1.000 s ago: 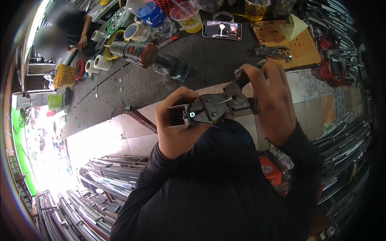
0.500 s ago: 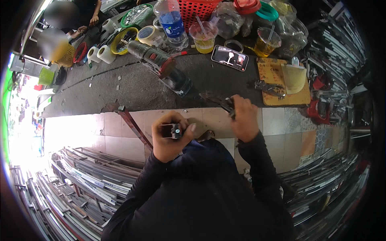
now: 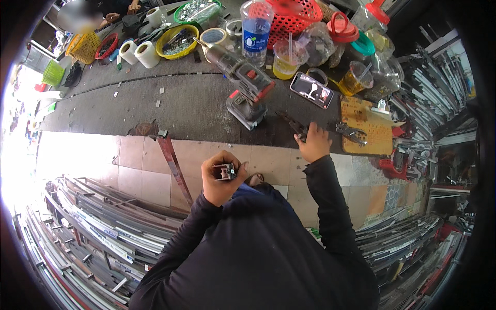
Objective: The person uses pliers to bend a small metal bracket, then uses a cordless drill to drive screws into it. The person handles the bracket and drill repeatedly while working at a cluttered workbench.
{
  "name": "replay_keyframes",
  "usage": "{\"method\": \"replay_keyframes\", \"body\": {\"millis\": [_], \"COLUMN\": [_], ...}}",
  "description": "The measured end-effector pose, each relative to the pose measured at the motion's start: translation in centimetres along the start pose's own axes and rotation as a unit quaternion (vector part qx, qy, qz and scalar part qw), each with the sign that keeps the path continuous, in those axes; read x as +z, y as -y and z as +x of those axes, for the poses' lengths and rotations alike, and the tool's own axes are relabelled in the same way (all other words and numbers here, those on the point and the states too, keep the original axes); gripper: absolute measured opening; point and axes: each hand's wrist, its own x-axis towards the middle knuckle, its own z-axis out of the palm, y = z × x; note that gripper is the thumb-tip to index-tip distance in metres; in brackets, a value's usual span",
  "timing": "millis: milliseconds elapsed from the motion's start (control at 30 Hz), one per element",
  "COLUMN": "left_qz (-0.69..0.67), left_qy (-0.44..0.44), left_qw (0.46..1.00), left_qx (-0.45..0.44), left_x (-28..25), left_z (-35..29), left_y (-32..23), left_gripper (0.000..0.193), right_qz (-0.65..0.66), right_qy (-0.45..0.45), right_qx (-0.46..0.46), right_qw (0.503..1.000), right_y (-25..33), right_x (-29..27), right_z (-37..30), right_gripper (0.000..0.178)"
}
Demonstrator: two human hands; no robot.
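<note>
My left hand (image 3: pixel 221 182) is closed around a short, pale metal channel piece (image 3: pixel 220 172). A small dark fitting shows at its end beside my thumb; the fingers hide the rest. My right hand (image 3: pixel 316 143) is at the bench's near edge, its fingers spread apart and the thumb beside the handles of dark pliers (image 3: pixel 292 124). The pliers lie on the bench, jaws toward the far left. To their left stands a grey and red cordless drill (image 3: pixel 246 77) on its battery. Another pair of metal pliers (image 3: pixel 351 133) rests partly on a yellow board (image 3: pixel 364 111) at the right.
Along the bench's back are a water bottle (image 3: pixel 256 36), drink cups (image 3: pixel 288 61), a phone (image 3: pixel 311 90), tape rolls (image 3: pixel 213 37) and a yellow basket (image 3: pixel 178 50). A red-brown metal bar (image 3: pixel 173 165) slants below the bench. Long metal profiles (image 3: pixel 113 222) fill racks on both sides.
My right hand has lowered the dark pliers onto the bench and its fingers have spread. My left hand still holds the channel piece, now turned slightly. The whole view has shifted.
</note>
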Motion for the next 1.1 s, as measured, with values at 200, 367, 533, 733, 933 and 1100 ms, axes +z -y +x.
{"method": "replay_keyframes", "body": {"millis": [200, 367, 533, 733, 933, 1100], "left_qz": [0.02, 0.0, 0.005, -0.002, 0.011, 0.002], "left_qy": [0.045, 0.084, 0.101, 0.083, 0.083, 0.085], "left_qw": [0.999, 0.996, 0.995, 0.995, 0.994, 0.994], "left_qx": [0.004, 0.019, 0.024, 0.051, 0.068, 0.061], "left_x": [-1.8, -2.7, -3.3, -4.1, -3.7, -3.5], "left_z": [0.5, 1.1, 1.5, 1.6, 1.7, 1.4], "left_y": [1.3, 2.7, 3.5, 4.0, 4.8, 4.8], "left_gripper": [0.022, 0.018, 0.02, 0.023, 0.018, 0.023], "right_qz": [0.077, 0.492, 0.473, 0.578, 0.582, 0.507], "right_qy": [-0.117, -0.122, -0.235, -0.234, -0.243, -0.257], "right_qx": [-0.089, -0.29, -0.304, -0.293, -0.251, -0.263], "right_qw": [0.986, 0.812, 0.793, 0.725, 0.734, 0.78], "right_y": [3.9, 11.5, 17.3, 17.8, 18.0, 19.3], "right_x": [-1.6, -3.9, -1.5, 1.0, 2.6, -0.2], "right_z": [0.8, 0.2, 3.1, 4.9, 6.8, 7.2], "right_gripper": [0.092, 0.073, 0.024, 0.029, 0.033, 0.047]}}
